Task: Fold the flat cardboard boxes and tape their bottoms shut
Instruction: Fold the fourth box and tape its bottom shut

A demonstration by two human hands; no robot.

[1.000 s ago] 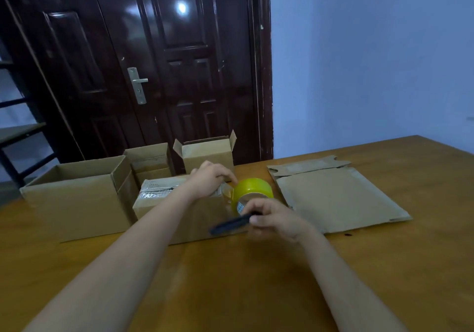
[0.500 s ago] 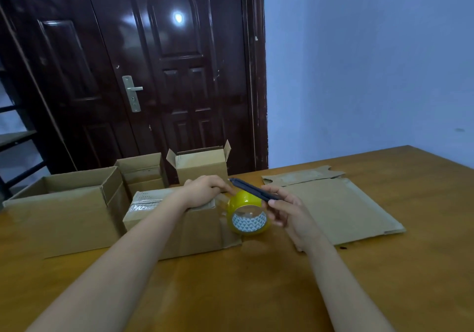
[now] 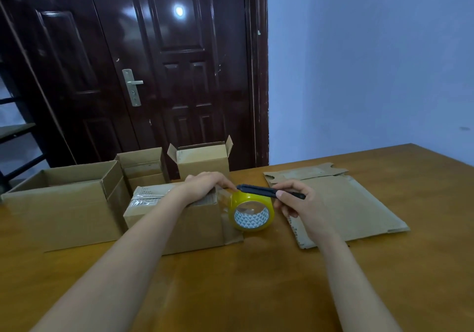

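Left hand [image 3: 205, 184] lies palm down on top of the box [image 3: 179, 216], fingers gently curved over the top's right edge and pressing there; no closed grip on anything. Clear tape shows along the box top, and a strip runs from that edge to the roll.

Right hand [image 3: 295, 201] pinches a dark cutter [image 3: 269, 191] between thumb and fingers. Cutter lies nearly level, tip pointing left, just above the roll and close to the left fingertips. Whether the tip touches the tape cannot be told.

Tape roll [image 3: 251, 213], yellow, stands on edge just beside the box's right side, between the two hands, core facing the camera.

Box sits on the bench [image 3: 256, 280] left of centre, a flap flat on the wood at its right foot.

Flat cardboard [image 3: 354, 203] lies toward the right edge, partly under the right hand; another flat piece [image 3: 305, 172] behind it.

Large open box [image 3: 64, 203] at the left edge. Two small boxes along the far edge: one [image 3: 143, 167] behind the large box, one [image 3: 204, 159] with flaps up.

Dark door [image 3: 166, 75] beyond the far edge.
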